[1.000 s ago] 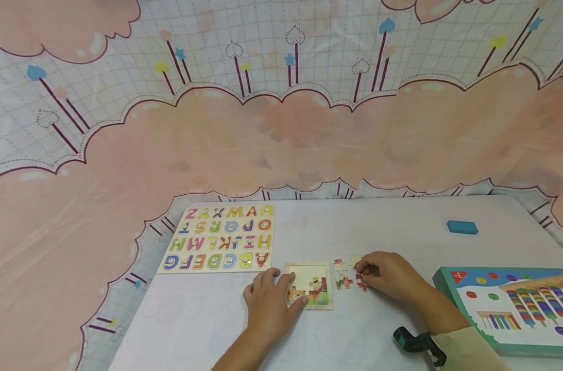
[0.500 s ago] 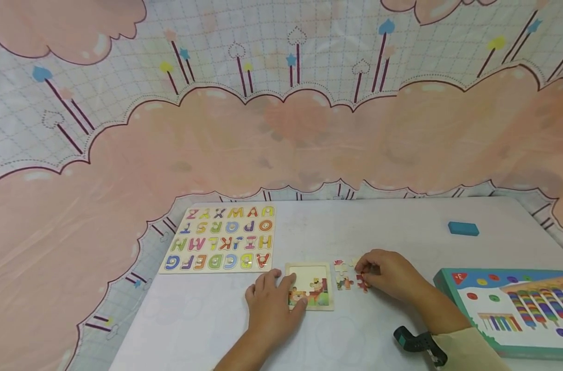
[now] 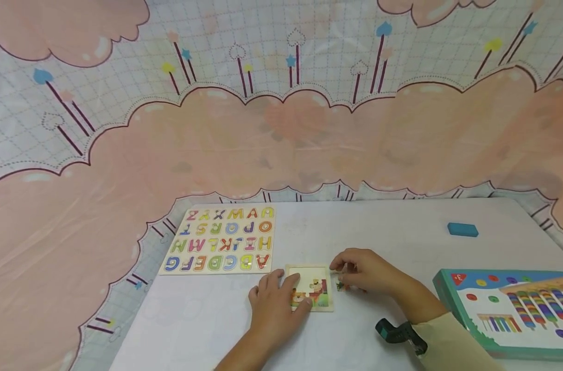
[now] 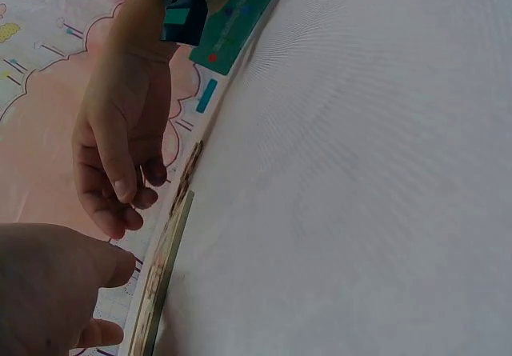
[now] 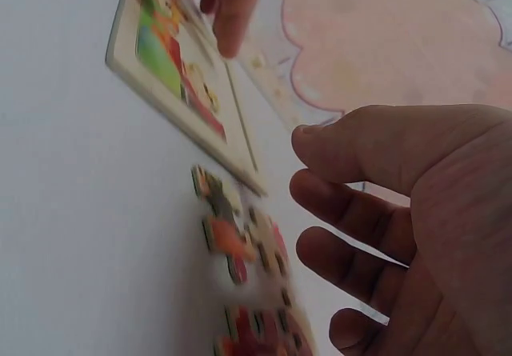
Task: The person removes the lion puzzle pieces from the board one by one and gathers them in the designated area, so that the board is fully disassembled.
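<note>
Right hand is moving leftward, hovering above puzzle pieces, fingers parted; left hand, fingers spread, is covering one edge of puzzle board.

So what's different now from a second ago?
The right hand moved left, toward the frame, and now hides most of the loose pieces from the head camera. No piece shows in its grasp. The left hand stays at the frame; the letter board, blue block and box stayed put.
</note>
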A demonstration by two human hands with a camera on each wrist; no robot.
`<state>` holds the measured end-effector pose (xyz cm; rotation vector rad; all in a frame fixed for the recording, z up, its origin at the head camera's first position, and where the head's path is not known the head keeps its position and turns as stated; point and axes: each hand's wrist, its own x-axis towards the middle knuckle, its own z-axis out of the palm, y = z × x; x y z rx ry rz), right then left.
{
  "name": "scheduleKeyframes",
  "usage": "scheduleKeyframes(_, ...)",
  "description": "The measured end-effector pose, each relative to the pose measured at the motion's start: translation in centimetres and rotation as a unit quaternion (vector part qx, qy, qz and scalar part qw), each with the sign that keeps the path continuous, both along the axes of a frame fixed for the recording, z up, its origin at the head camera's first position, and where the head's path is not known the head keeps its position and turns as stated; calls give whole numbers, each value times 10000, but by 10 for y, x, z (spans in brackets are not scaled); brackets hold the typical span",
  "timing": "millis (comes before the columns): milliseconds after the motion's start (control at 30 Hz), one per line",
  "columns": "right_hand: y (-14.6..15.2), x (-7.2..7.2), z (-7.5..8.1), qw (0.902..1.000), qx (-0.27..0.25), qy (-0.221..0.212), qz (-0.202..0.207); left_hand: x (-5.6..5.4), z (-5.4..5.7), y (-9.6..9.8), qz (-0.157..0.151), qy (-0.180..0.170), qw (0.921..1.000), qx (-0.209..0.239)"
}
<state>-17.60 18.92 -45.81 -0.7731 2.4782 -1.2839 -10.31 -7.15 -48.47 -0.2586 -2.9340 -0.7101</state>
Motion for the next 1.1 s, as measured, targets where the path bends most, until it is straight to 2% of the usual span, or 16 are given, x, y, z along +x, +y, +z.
scheduleKeyframes(167, -19, -2, -3, 9980, 355, 507, 161, -4, 4, 2, -126, -39, 9999, -47)
scheduleKeyframes(367, -38, -3, -7, 9873, 898, 1231, 457, -10, 7, 5, -245, -6, 9997, -91)
scheduleKeyframes(467, -45, -2, -9, 9832, 1086, 1407, 412, -12, 7, 7, -308, -37, 9995, -60)
scheduleKeyframes(600, -50, 1, -11, 9794, 1409, 1431, 202, -14, 4, 10, -364, -138, 9992, -1)
scheduleKeyframes(733, -53, 3, -12, 9765, 1626, 1408, 160, -16, 1, 11, -353, -191, 9992, -91)
scheduleKeyframes(1100, -53, 5, -4, 9809, 1563, 1136, 211, -16, 5, 13, -276, -290, 9990, -205)
